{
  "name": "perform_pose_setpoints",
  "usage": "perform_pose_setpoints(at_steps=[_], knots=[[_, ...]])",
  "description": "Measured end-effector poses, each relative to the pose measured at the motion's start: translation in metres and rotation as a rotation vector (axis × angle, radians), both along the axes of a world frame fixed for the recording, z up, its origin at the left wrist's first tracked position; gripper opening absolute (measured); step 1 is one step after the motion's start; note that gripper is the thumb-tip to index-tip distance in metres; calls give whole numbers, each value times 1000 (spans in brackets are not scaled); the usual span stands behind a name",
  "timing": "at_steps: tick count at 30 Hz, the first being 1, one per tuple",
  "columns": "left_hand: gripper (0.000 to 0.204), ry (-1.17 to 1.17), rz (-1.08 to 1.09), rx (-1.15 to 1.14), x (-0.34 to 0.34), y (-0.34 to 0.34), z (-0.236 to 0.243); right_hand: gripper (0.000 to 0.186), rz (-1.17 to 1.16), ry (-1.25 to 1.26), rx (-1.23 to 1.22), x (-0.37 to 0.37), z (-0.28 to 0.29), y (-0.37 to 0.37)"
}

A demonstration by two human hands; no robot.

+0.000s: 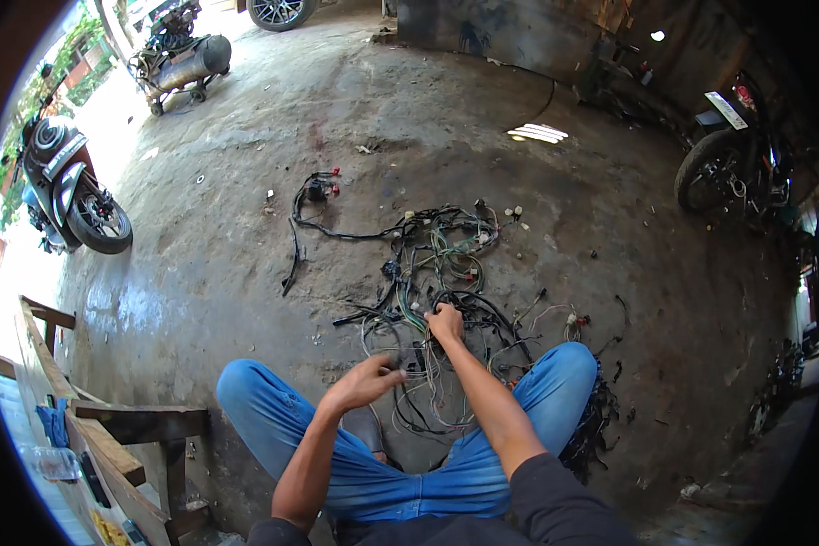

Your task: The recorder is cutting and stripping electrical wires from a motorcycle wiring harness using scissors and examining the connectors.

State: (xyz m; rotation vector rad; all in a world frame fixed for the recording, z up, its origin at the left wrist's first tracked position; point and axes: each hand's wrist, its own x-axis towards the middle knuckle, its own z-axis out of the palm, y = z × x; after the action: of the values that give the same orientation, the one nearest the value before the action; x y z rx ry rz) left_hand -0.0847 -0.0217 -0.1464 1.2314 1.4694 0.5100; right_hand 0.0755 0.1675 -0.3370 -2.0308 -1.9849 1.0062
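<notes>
A tangled wiring harness (pixel 441 237) lies on the concrete in front of me, with black, green and white wires, loose connectors and red pieces. My right hand (pixel 444 320) is closed on a bunch of wires in its middle. Lower and left, my left hand (pixel 369 380) hangs over thinner wires between my knees, fingers partly bent and blurred at the tips; whether it holds one is unclear. A short black cable piece (pixel 291 264) lies left of the harness.
A scooter (pixel 73 182) stands left, a motorbike (pixel 728 164) right, an air compressor (pixel 187 68) upper left. A wooden bench (pixel 136 419) with a bottle (pixel 55 462) and blue cloth is beside my left knee. Black scraps lie by my right knee; a metal wall is at the back.
</notes>
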Motion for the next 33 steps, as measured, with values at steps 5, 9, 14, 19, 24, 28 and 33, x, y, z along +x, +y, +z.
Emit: perform_pose_setpoints(at_steps=[5,9,14,19,24,28,33], knots=[[57,488,162,-119,-14,14,-9,29,-291,496,141,2,84,28],[54,631,314,190,-8,22,-21,20,-148,810,268,27,204,13],[47,35,502,436,31,65,91,18,70,1082,271,64,289,-48],[56,-846,428,247,44,125,133,28,369,1137,132,69,251,-80],[43,-1313,629,255,-5,155,91,30,334,1081,-76,72,216,-92],[36,-1142,559,339,60,117,105,36,477,888,-61,94,203,-73],[37,-736,394,464,87,78,92,59,227,1278,-34,89,252,-49]])
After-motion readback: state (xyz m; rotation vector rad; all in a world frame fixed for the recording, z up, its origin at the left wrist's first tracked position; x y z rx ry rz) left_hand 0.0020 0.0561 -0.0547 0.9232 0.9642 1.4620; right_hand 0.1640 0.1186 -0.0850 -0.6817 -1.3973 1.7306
